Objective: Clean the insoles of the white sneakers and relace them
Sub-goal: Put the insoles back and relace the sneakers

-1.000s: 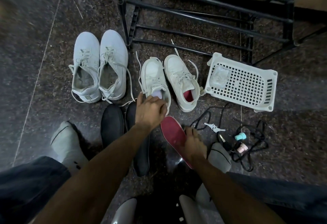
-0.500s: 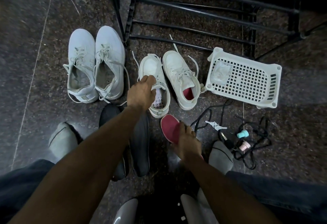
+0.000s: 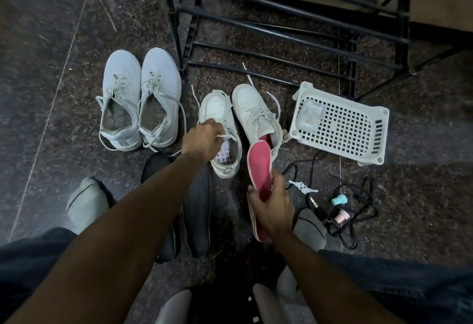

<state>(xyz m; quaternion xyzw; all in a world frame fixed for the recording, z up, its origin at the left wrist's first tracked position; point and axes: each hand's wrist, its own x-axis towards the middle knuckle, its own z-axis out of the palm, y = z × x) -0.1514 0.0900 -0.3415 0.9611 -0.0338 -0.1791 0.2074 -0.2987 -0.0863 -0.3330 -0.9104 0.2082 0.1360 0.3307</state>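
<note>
Dark speckled floor holds two white sneakers [image 3: 240, 121]; left hand [image 3: 202, 140] pinches one sneaker's lace, right hand [image 3: 272, 211] grips a pink insole [image 3: 259, 164] just beside them. No writing is legible.

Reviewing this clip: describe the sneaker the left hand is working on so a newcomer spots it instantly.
Start at the black metal rack; two white pairs sit before it. In the smaller pair beside the white basket, take the left sneaker, where the left hand pinches a lace. Its opening shows a pale dotted footbed, not pink.
</note>
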